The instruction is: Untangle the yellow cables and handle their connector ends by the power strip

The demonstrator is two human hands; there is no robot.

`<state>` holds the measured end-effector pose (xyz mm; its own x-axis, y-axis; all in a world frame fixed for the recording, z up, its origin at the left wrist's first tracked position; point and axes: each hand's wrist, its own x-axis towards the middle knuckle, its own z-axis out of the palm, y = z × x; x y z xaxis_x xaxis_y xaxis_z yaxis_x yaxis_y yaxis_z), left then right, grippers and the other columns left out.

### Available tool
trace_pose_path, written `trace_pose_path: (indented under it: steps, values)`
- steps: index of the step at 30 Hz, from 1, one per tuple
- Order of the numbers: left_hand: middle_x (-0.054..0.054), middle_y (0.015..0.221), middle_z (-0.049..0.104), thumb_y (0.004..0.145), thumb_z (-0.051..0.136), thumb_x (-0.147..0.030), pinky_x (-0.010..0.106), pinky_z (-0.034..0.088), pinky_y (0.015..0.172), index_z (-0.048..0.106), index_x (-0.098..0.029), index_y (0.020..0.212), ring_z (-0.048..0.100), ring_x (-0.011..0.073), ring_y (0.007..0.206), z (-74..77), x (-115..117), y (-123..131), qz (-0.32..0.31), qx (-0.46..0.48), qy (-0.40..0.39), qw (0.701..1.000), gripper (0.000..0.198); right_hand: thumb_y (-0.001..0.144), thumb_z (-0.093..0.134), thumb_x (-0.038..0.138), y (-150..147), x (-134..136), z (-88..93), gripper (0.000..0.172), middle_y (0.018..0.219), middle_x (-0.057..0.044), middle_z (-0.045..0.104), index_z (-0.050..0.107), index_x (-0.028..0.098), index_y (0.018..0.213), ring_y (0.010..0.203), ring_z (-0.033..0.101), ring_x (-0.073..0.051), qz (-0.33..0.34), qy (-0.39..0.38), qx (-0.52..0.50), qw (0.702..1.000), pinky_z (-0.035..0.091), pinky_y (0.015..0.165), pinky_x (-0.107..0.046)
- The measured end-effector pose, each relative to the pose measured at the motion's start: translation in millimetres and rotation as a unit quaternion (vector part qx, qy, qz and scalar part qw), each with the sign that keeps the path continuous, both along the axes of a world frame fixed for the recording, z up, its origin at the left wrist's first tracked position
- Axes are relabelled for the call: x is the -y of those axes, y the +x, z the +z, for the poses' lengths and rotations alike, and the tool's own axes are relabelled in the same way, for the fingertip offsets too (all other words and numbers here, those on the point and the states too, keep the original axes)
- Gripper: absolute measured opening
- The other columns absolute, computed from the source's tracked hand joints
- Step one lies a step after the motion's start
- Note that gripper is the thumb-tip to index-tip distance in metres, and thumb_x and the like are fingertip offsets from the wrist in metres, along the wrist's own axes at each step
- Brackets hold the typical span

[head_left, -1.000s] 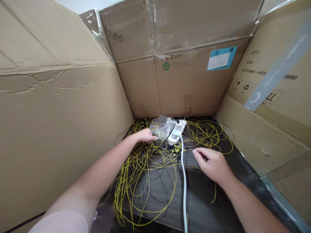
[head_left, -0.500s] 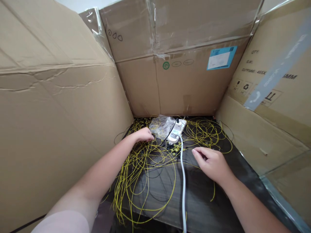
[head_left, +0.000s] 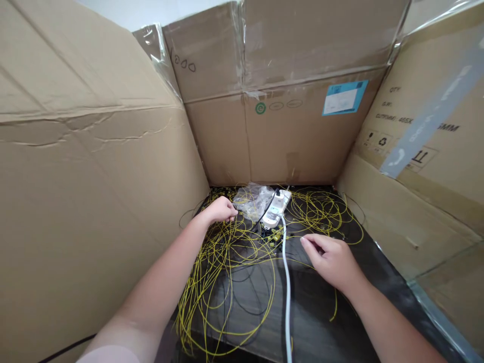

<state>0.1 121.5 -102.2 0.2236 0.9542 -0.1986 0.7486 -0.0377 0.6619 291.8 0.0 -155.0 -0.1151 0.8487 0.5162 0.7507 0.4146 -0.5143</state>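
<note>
My right hand (head_left: 329,256) is closed in a pinch on a thin yellow cable (head_left: 335,308), which shows at the fingertips and hangs below the hand. To the left, my left hand (head_left: 222,209) is also closed, thumb against fingers, over a tangle of yellow cables (head_left: 212,262). What sits in that pinch is too small to make out. Between the hands lie small yellow and black pieces (head_left: 275,237), just below a white power strip (head_left: 275,209). A crumpled clear plastic bag (head_left: 252,200) is beside the left fingertips.
Large cardboard boxes stand on the left (head_left: 94,201), at the back (head_left: 283,146) and on the right (head_left: 412,212) of the dark tabletop (head_left: 249,290). A white cord (head_left: 288,297) runs toward me from the strip. More coiled yellow cables (head_left: 321,212) lie at the back right.
The view has tilted slightly, so the scene sits a little lower. My left hand has shifted slightly, with its fingers still pinched. My right hand keeps its grip with hardly any movement.
</note>
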Motion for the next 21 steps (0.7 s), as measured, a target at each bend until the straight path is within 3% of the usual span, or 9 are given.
trace_pose_path:
  steps: [4, 8, 14, 21]
  values:
    - [0.003, 0.052, 0.06, 0.066, 0.061, -0.026, 0.018, 0.033, 0.04, 0.063, -0.011, 0.054, 0.046, 0.0073, 0.042, -2.8, 5, 1, 0.015, -0.005, 0.0, 1.0, 0.019, 0.082, 0.05, 0.031, 0, -1, -0.8, 0.019, 0.074, 0.0, 0.066, 0.065, 0.02, 0.077, 0.066, 0.061, -0.012, -0.001, 0.0, 0.002, 1.0, 0.044, 0.065, -0.022]
    - [0.002, 0.049, 0.058, 0.065, 0.063, -0.024, 0.017, 0.033, 0.039, 0.062, -0.01, 0.054, 0.044, 0.0065, 0.04, -12.4, 6, -1, 0.044, 0.054, -0.016, 0.997, 0.017, 0.082, 0.049, 0.031, 0, -2, -0.5, 0.02, 0.074, 0.0, 0.066, 0.066, 0.02, 0.077, 0.066, 0.061, -0.013, -0.004, -0.002, 0.008, 1.0, 0.045, 0.065, -0.022]
    - [0.005, 0.058, 0.061, 0.069, 0.058, -0.021, 0.017, 0.036, 0.04, 0.062, -0.009, 0.061, 0.051, 0.0081, 0.047, -33.3, 2, -6, 0.059, 0.12, -0.029, 0.991, 0.015, 0.082, 0.048, 0.032, 0, -1, 0.2, 0.022, 0.074, -0.002, 0.067, 0.066, 0.02, 0.077, 0.066, 0.061, -0.015, -0.002, -0.001, 0.018, 1.0, 0.046, 0.064, -0.024]
    - [0.008, 0.07, 0.063, 0.075, 0.054, -0.022, 0.017, 0.038, 0.043, 0.06, -0.009, 0.069, 0.052, 0.0072, 0.051, -38.9, 8, -6, 0.056, 0.196, -0.054, 0.978, 0.015, 0.082, 0.047, 0.032, 1, -1, 0.0, 0.023, 0.074, -0.002, 0.067, 0.066, 0.021, 0.077, 0.065, 0.062, -0.015, 0.005, -0.007, 0.019, 1.0, 0.047, 0.063, -0.025]
